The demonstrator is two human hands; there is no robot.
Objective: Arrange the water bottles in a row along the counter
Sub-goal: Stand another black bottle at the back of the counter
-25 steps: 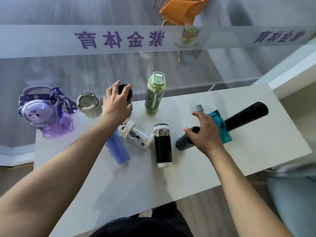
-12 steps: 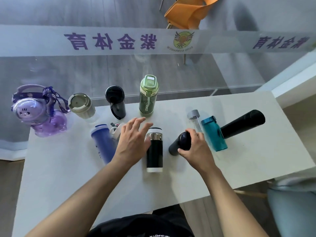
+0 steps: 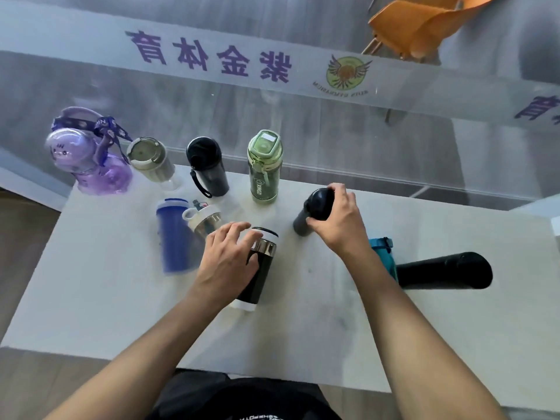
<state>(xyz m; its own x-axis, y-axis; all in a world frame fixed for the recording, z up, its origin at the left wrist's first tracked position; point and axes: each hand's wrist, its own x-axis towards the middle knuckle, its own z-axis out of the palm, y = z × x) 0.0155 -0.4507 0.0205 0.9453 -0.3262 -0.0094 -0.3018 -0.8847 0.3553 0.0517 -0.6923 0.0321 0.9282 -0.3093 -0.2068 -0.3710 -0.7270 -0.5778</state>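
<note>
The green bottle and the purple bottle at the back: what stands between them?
In the head view, two upright bottles stand between the green bottle and the purple bottle: a grey cup and a black flask.

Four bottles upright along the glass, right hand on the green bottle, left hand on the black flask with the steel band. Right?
Not quite. The head view shows the right hand on the dark grey bottle, not the green bottle, which stands untouched. Four bottles upright along the glass and the left hand on the black flask are correct.

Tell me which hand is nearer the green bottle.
Right. The right hand, gripping a dark bottle, sits just right of the green bottle. The left hand lies farther toward the person, on the black flask.
</note>
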